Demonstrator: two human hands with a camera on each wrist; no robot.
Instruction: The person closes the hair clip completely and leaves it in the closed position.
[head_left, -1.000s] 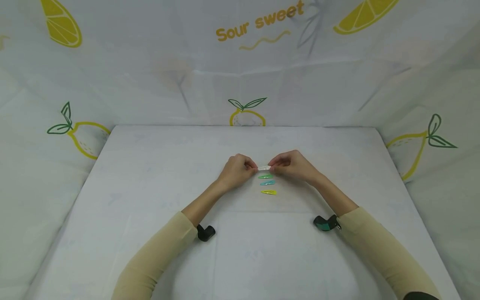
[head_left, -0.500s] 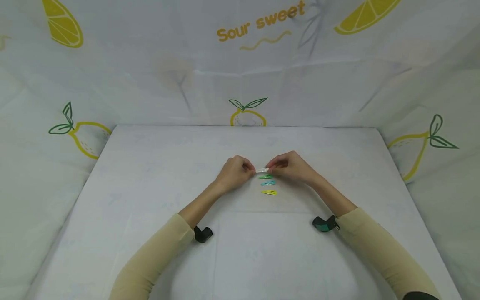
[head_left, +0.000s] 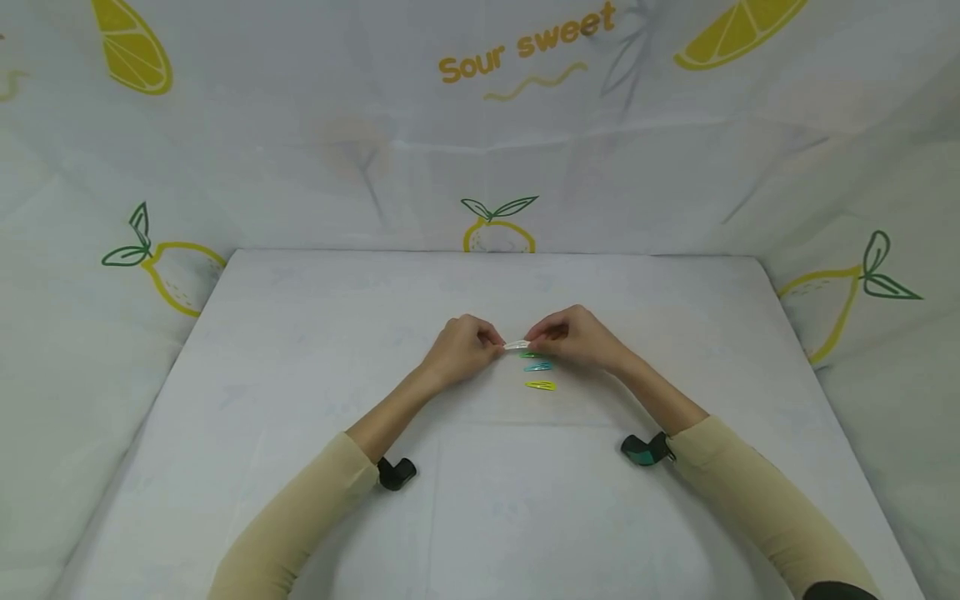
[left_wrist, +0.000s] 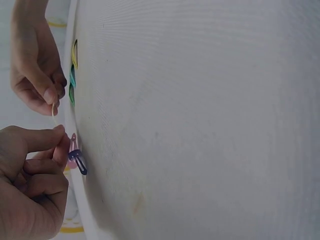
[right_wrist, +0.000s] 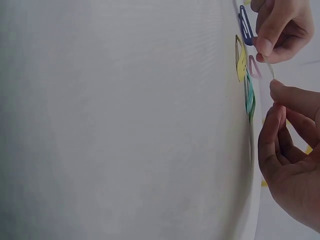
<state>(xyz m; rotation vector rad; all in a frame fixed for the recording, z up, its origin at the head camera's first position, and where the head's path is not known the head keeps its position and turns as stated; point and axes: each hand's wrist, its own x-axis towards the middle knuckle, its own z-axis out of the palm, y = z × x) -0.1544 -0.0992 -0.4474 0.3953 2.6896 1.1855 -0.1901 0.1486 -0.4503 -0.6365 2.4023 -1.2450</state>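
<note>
A white snap hair clip (head_left: pixel 516 345) is stretched between my two hands, pinched at its left end by my left hand (head_left: pixel 459 352) and at its right end by my right hand (head_left: pixel 576 338). Just nearer than it lie a green hair clip (head_left: pixel 529 355), a blue one (head_left: pixel 538 367) and a yellow one (head_left: pixel 541 386), stacked in a column on the table. My right fingertips partly cover the green clip in the head view. The left wrist view also shows a navy hair clip (left_wrist: pixel 77 162) and a pink hair clip (left_wrist: pixel 73 138) beside my left fingertips; the head view does not show them.
The white-covered table (head_left: pixel 480 500) meets a white cloth backdrop (head_left: pixel 315 183) printed with lemons along its far edge. More of this cloth hangs at both sides. A small black wrist camera (head_left: pixel 397 473) juts from the left cuff, another camera (head_left: pixel 645 451) from the right.
Both hands have shifted slightly left and nearer, carrying the white hair clip with them toward the green one. The clips on the table have stayed in place.
</note>
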